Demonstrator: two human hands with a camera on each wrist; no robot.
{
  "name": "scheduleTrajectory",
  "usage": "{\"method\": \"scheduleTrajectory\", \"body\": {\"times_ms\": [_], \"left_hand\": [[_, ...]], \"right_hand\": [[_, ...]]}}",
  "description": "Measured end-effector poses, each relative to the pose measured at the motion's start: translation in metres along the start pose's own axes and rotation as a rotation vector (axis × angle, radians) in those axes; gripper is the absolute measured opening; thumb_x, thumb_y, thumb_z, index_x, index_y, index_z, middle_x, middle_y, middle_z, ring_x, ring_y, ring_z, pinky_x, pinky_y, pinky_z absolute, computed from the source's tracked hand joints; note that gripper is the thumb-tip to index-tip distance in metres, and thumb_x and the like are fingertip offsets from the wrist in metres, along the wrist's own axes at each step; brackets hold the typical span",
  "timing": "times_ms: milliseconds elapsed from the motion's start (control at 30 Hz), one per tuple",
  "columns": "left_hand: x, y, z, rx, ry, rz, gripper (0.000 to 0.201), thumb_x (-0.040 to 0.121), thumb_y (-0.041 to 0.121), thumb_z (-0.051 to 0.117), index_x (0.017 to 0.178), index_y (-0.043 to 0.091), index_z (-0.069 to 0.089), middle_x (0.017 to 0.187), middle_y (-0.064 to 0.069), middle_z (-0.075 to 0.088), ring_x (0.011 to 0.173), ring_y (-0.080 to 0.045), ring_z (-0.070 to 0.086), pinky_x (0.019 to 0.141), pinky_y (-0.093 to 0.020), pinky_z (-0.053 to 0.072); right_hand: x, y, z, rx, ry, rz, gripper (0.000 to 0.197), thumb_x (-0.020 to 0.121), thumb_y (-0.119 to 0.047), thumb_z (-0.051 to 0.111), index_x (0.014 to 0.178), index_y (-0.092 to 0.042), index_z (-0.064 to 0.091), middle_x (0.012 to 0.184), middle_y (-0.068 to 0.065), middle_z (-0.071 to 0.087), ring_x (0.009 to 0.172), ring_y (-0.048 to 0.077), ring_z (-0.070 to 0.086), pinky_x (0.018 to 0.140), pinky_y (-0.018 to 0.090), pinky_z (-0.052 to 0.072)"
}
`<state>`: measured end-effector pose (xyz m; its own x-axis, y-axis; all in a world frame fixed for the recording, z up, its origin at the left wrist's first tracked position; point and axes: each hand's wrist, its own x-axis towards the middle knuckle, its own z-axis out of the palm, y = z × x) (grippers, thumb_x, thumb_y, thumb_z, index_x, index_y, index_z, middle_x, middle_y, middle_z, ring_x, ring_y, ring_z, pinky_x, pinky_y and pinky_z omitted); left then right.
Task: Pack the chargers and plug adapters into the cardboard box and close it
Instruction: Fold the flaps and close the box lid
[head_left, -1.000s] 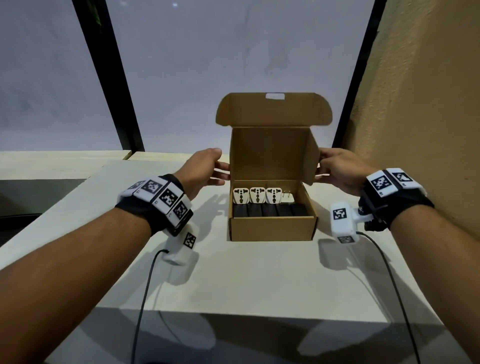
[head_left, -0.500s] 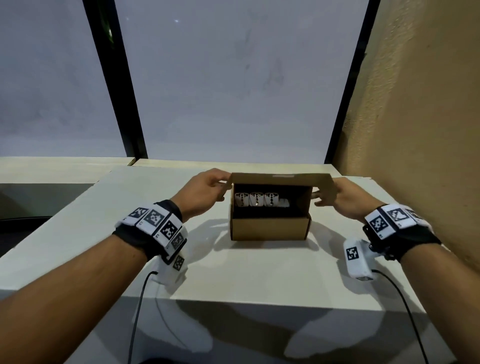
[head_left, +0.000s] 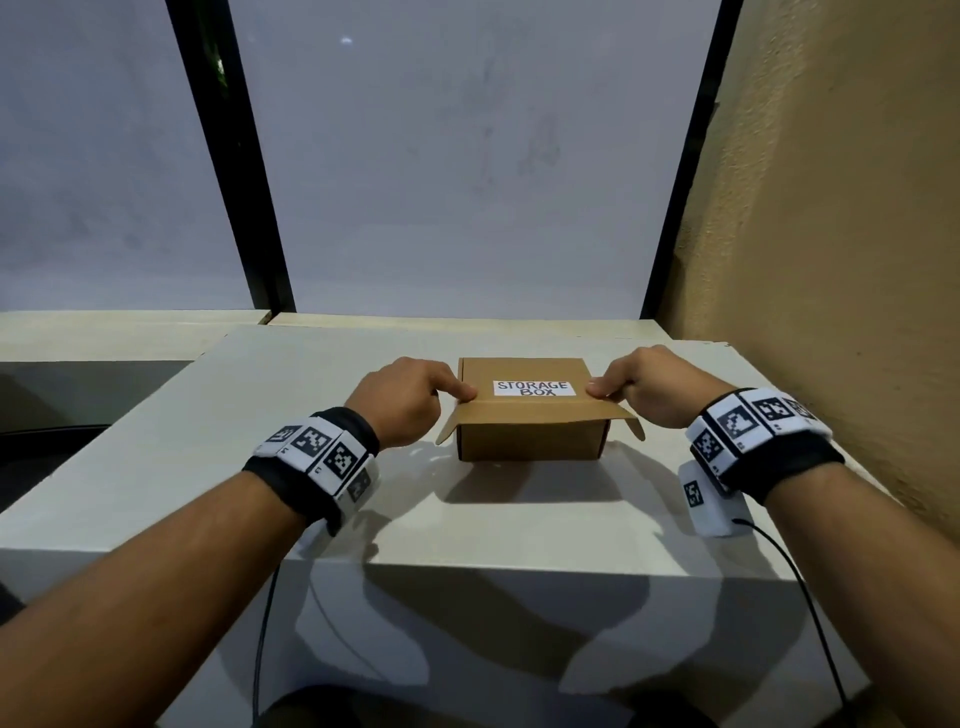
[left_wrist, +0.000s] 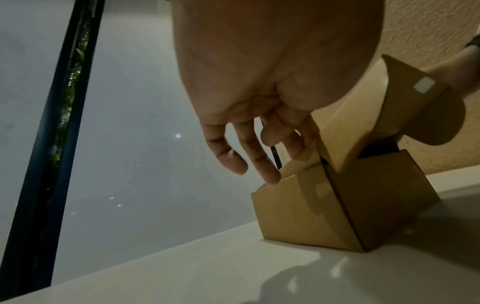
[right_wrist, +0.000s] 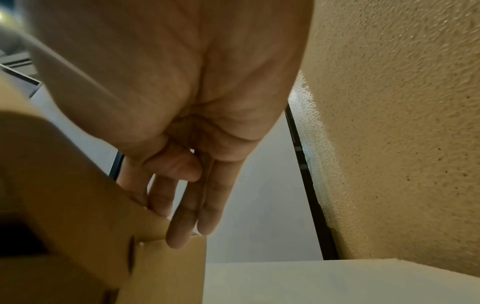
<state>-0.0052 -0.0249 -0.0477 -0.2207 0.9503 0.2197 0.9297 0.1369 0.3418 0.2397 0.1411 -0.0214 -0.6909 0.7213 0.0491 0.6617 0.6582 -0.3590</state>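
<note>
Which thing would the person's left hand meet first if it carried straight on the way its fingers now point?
Probably the cardboard box: the left hand points down and forward, fingertips already at its upper left edge beside the lid. Depth is unclear in the wrist view.

One cardboard box (head_left: 531, 439) sits on one pale table (head_left: 467, 525), with one white label (head_left: 533, 387) on its lid. Two hands touch the box: the left hand (head_left: 400, 402) at its left side, the right hand (head_left: 652, 387) at its right. Two banded wrists.

Both hands (head_left: 402, 400) (head_left: 649, 387) forward, fingers extended
</note>
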Motion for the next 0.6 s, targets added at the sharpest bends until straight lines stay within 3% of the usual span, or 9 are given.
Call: {"method": "scheduleTrajectory", "body": {"times_ms": [133,300,400,500,600], "left_hand": [[-0.004,0.004,0.004,0.163,-0.043,0.04,0.058,0.09,0.001,0.036,0.119,0.043,0.064,0.128,0.019,0.058,0.105,-0.015,0.057,0.065,-0.028,0.043],[-0.012,0.012,0.003,0.27,-0.076,0.077,0.051,0.096,0.008,0.035,0.129,0.04,0.057,0.133,0.017,0.055,0.109,-0.015,0.057,0.067,-0.027,0.04],[-0.017,0.019,0.005,0.315,-0.091,0.076,0.049,0.097,0.01,0.034,0.132,0.038,0.055,0.134,0.013,0.054,0.112,-0.016,0.056,0.072,-0.029,0.045],[-0.019,0.024,0.003,0.367,-0.149,0.064,0.051,0.096,0.008,0.035,0.136,0.036,0.052,0.138,0.009,0.051,0.117,-0.017,0.054,0.082,-0.031,0.047],[-0.024,0.026,-0.002,0.114,-0.199,-0.107,0.053,0.091,0.003,0.038,0.134,0.03,0.056,0.143,0.004,0.05,0.125,-0.022,0.05,0.103,-0.036,0.043]], "right_hand": [[0.001,-0.004,0.008,-0.034,-0.018,0.03,0.025,0.096,-0.011,0.055,0.109,-0.017,0.075,0.121,0.006,0.067,0.109,0.025,0.059,0.1,0.034,0.045],[0.001,-0.009,0.015,-0.144,-0.029,0.041,0.022,0.095,-0.026,0.057,0.098,-0.012,0.073,0.111,0.008,0.068,0.1,0.027,0.061,0.09,0.036,0.049],[-0.004,-0.027,0.012,-0.323,-0.041,0.046,0.016,0.092,-0.021,0.057,0.096,-0.019,0.073,0.107,0.001,0.065,0.095,0.024,0.061,0.078,0.032,0.048],[-0.011,-0.044,0.01,-0.485,-0.023,0.041,0.024,0.084,-0.025,0.056,0.098,-0.022,0.074,0.103,0.001,0.067,0.088,0.024,0.064,0.077,0.034,0.054],[-0.018,-0.048,0.011,-0.414,-0.031,0.097,0.03,0.083,-0.025,0.053,0.103,-0.022,0.075,0.109,0.003,0.069,0.092,0.025,0.064,0.082,0.036,0.055]]}}
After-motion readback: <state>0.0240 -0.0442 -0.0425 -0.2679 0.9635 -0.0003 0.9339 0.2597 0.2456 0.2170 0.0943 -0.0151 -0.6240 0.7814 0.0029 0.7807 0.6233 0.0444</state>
